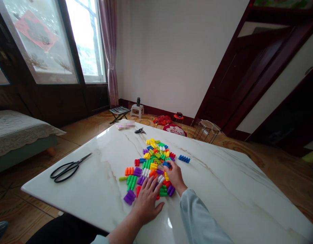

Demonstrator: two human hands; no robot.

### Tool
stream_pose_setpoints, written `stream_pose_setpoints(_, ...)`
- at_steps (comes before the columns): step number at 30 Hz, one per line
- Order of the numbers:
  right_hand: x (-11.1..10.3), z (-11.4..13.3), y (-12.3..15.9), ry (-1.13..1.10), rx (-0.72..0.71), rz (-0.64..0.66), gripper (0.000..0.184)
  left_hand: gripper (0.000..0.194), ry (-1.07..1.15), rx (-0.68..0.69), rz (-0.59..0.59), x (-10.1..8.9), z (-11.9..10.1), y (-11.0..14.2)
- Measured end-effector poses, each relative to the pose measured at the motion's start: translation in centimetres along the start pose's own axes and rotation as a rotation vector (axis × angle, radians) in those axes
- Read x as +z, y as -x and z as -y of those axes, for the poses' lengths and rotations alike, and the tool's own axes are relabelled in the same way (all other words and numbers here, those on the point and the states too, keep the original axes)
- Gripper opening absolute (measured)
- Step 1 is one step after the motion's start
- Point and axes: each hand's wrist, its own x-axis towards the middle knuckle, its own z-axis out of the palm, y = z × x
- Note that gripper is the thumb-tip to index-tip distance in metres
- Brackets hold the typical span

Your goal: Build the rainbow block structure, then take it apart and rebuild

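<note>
White tabletop [95, 200]; blue piece [166, 164] touches right grip [176, 174] at the fingertips [170, 162].

Left hand [147, 198] lies spread; right hand [175, 174] curls.

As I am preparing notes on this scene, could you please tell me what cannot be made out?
In the head view:
What lies under the left hand: hidden by the hand itself.
Whether the right hand has a grip on the blue piece: too small.
The pale item on the table: blurred by pixelation.
The full lace cloth: cut off by the left edge.
</note>
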Motion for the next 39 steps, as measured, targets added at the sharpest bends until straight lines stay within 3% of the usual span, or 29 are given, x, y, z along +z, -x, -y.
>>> stream_pose_setpoints(8,-3.4,-4.1,2.1,0.007,0.155,-0.262,0.046,0.074,0.012,-0.01,0.019,-0.3,0.0,0.0)
stream_pose_setpoints(14,-4.2,-7.7,3.5,0.083,0.241,-0.389,0.06,0.076,0.03,-0.023,0.04,-0.7,-0.2,-0.1)
stream_pose_setpoints(22,-3.9,-8.5,3.8,0.16,0.109,-0.326,0.056,0.074,0.025,-0.014,0.032,-0.8,-0.3,0.0)
stream_pose_setpoints(39,-3.8,-8.4,3.7,0.266,0.16,-0.285,0.04,0.078,0.028,-0.014,0.023,-0.8,-0.4,-0.1)
